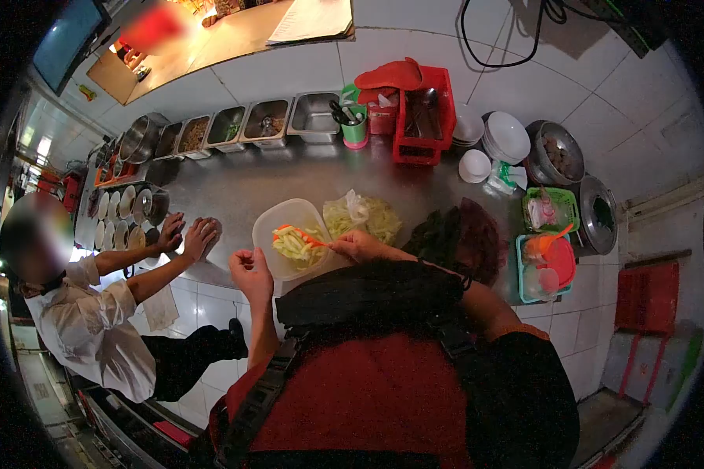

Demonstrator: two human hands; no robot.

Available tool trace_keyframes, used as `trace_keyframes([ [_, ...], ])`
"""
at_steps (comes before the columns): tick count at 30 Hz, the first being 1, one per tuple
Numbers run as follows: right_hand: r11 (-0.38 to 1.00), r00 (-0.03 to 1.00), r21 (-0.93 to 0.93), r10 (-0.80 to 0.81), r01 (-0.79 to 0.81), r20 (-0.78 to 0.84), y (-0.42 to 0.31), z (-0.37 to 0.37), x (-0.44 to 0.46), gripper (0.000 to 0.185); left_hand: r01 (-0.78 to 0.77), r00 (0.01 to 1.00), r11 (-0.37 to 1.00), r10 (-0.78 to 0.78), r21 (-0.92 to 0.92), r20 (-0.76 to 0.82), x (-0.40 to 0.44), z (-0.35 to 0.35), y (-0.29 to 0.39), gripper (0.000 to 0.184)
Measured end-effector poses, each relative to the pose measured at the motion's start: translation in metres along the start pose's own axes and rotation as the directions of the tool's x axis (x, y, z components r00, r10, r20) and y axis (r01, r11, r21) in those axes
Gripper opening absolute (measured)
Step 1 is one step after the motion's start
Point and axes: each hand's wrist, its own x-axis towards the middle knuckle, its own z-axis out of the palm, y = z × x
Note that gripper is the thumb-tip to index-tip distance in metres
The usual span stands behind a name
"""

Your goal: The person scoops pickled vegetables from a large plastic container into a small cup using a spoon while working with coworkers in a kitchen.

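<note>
A white plastic container (270, 223) sits on the steel counter in front of me. Over it are pale green-yellow vegetable strips (293, 245), seemingly carried in an orange scoop (314, 241). My right hand (357, 245) is shut on the scoop's handle at the container's right side. My left hand (252, 271) is raised just left of the container, fingers loosely bent and apart, holding nothing I can see. Behind my right hand lies a clear plastic bag (368, 215) of pale cut vegetables. Dark leafy greens (434, 237) and a dark red bundle (481, 238) are farther right.
A co-worker (105, 320) stands at left, hands on the steel counter (242, 176). Steel food pans (314, 117), a green utensil cup (353, 131) and a red basket (426, 148) line the back. White bowls (507, 137) and small baskets (541, 293) stand at right.
</note>
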Motion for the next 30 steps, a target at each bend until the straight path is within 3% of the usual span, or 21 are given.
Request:
trace_keyframes([
  [1, 1.000, 1.000, 0.002, 0.019, -0.019, 0.005, 0.000, 0.000, -0.002, 0.037, -0.147, 0.989, 0.983, 0.145, 0.107, 0.025, -0.001, 0.000, 0.017, 0.022],
  [2, 0.999, 0.999, 0.005, 0.043, -0.043, 0.009, 0.001, 0.002, -0.004, 0.038, -0.150, 0.988, 0.983, 0.147, 0.104, 0.043, 0.000, 0.001, 0.035, 0.022],
  [4, 0.999, 0.999, 0.001, 0.044, -0.044, 0.025, -0.001, 0.004, -0.005, 0.039, -0.350, 0.852, 0.935, 0.295, 0.052, 0.433, 0.001, 0.008, 0.070, 0.015],
  [5, 0.999, 0.998, -0.016, 0.040, -0.039, 0.057, -0.003, 0.003, -0.005, 0.040, -0.351, 0.846, 0.935, 0.295, 0.047, 0.443, 0.000, 0.014, 0.086, 0.015],
  [7, 1.000, 0.997, 0.017, 0.013, -0.014, 0.082, -0.008, 0.004, -0.009, 0.040, -0.666, 0.592, 0.734, 0.413, 0.132, 0.693, 0.001, 0.027, 0.108, 0.022],
  [8, 0.999, 0.993, 0.039, -0.016, 0.011, 0.116, -0.009, 0.003, -0.010, 0.041, -0.670, 0.585, 0.731, 0.412, 0.129, 0.699, 0.003, 0.031, 0.112, 0.022],
  [10, 0.999, 0.993, 0.041, -0.032, 0.028, 0.115, -0.006, 0.002, -0.009, 0.041, -0.762, 0.425, 0.635, 0.341, 0.128, 0.839, 0.005, 0.037, 0.118, 0.028],
  [11, 0.998, 0.992, 0.036, -0.045, 0.041, 0.119, -0.004, 0.001, -0.009, 0.041, -0.766, 0.415, 0.631, 0.339, 0.123, 0.844, 0.006, 0.041, 0.121, 0.028],
  [13, 0.995, 0.990, 0.086, -0.053, 0.041, 0.132, 0.004, 0.000, -0.005, 0.034, -0.832, 0.296, 0.549, 0.313, 0.082, 0.902, 0.009, 0.046, 0.127, 0.024],
  [17, 0.993, 0.981, 0.105, -0.080, 0.062, 0.179, 0.000, -0.002, -0.009, 0.026, -0.870, 0.204, 0.492, 0.359, 0.001, 0.911, 0.011, 0.057, 0.116, 0.021],
  [21, 0.992, 0.976, 0.086, -0.106, 0.091, 0.193, 0.015, -0.006, 0.000, 0.038, -0.914, 0.093, 0.399, 0.382, -0.073, 0.920, 0.019, 0.062, 0.107, 0.016],
  [23, 0.986, 0.972, -0.022, -0.158, 0.165, 0.176, 0.009, -0.007, -0.007, 0.042, -0.923, 0.053, 0.370, 0.389, -0.104, 0.920, 0.022, 0.064, 0.111, 0.015],
  [26, 0.976, 0.975, -0.159, -0.121, 0.151, 0.188, -0.025, -0.028, -0.045, 0.046, -0.885, 0.051, 0.445, 0.385, -0.137, 0.921, 0.025, 0.065, 0.117, 0.014],
  [28, 0.852, 0.975, -0.487, -0.107, 0.191, 0.196, -0.027, -0.093, -0.058, 0.047, -0.906, 0.049, 0.408, 0.376, -0.117, 0.925, 0.025, 0.067, 0.108, 0.014],
  [29, 0.829, 0.988, -0.541, -0.148, 0.143, 0.035, -0.021, -0.142, -0.066, 0.046, -0.903, 0.061, 0.416, 0.375, -0.109, 0.925, 0.024, 0.068, 0.110, 0.014],
  [30, 0.784, 0.899, -0.621, -0.262, -0.014, -0.351, -0.027, -0.183, -0.084, 0.045, -0.905, 0.055, 0.411, 0.370, -0.110, 0.928, 0.024, 0.067, 0.113, 0.014],
])
